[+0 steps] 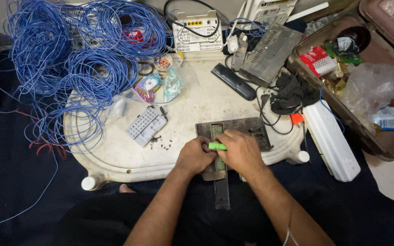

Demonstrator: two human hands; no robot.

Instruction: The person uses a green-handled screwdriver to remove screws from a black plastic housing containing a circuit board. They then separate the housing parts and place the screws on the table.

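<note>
My left hand (195,156) and my right hand (240,151) meet over a dark, flat metal device (247,127) lying at the near edge of a white oval tray-table (115,155). Between their fingers sits a small bright green tool (217,146), gripped by both hands and pressed toward a green circuit strip (215,131) inside the device. A dark narrow bar (222,191) sticks out from under the hands toward me.
Big tangles of blue wire (76,50) cover the far left. A white keypad part (145,125), loose screws (160,142), a black remote (233,81), a grey metal box (270,53), white routers (197,32), a white power strip (331,139) and an open brown case (365,91) surround the device.
</note>
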